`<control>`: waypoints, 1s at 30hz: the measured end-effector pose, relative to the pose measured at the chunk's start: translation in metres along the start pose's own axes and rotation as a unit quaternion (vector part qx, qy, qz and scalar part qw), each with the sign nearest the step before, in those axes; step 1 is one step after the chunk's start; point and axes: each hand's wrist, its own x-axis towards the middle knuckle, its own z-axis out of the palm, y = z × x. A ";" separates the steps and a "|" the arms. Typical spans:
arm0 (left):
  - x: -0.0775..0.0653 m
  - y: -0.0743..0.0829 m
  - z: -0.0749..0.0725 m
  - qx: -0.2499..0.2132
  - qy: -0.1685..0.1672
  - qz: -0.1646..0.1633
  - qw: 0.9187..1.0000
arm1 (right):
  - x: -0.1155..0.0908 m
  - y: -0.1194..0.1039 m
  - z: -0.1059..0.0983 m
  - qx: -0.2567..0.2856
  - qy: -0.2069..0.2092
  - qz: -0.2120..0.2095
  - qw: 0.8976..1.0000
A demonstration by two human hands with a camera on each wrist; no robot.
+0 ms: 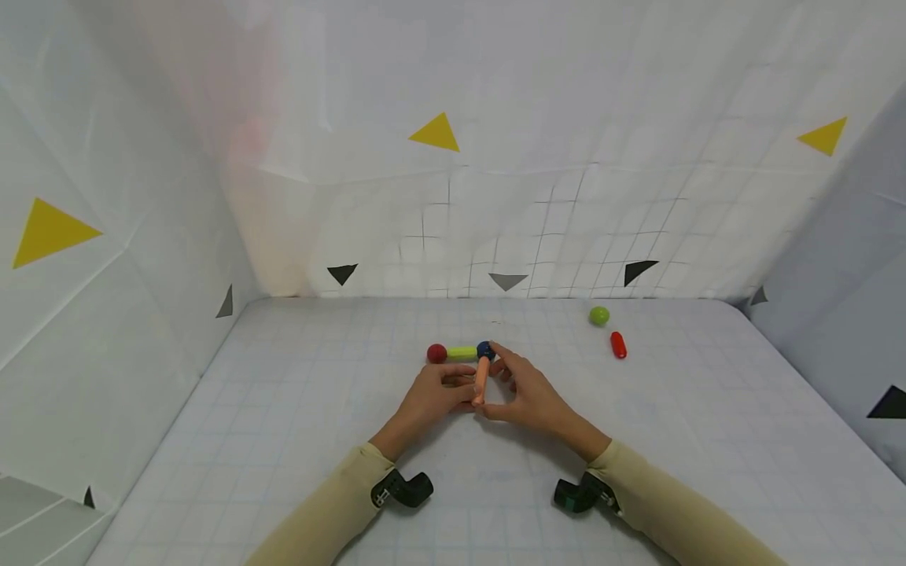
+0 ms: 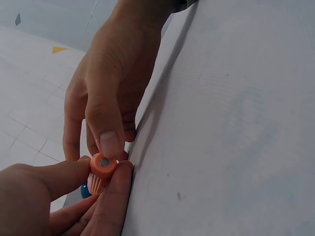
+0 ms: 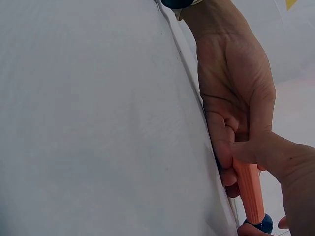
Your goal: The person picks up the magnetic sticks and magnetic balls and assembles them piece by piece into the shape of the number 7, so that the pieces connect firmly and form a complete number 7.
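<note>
An orange ribbed rod (image 1: 481, 380) has a small metal disc in its near end, seen in the left wrist view. Its far end meets a dark blue ball (image 3: 264, 224). From that ball a yellow-green rod (image 1: 462, 353) runs left to a dark red ball (image 1: 436, 354), all in a row. My left hand (image 1: 432, 393) pinches the orange rod near its near end between thumb and fingers. My right hand (image 1: 531, 398) holds the same rod lengthwise, its thumb at the near end and its index finger by the blue ball.
A green ball (image 1: 599, 316) lies toward the back right of the white table (image 1: 672, 409), with a red rod (image 1: 619, 345) just in front of it. White sheets with yellow and dark triangles stand behind and at both sides. Each wrist carries a black device.
</note>
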 end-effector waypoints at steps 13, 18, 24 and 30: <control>0.000 0.002 -0.001 0.002 -0.003 -0.005 1.000 | 0.002 -0.002 -0.005 -0.006 -0.020 0.016 1.000; 0.000 0.002 -0.001 -0.002 -0.003 -0.006 1.000 | 0.002 -0.001 -0.003 -0.007 -0.021 0.016 1.000; -0.001 0.003 -0.001 0.007 -0.002 -0.002 1.000 | 0.002 -0.001 -0.002 -0.008 -0.022 0.014 1.000; -0.001 0.002 0.000 0.002 0.000 -0.005 1.000 | 0.001 -0.002 -0.003 -0.003 -0.020 0.010 1.000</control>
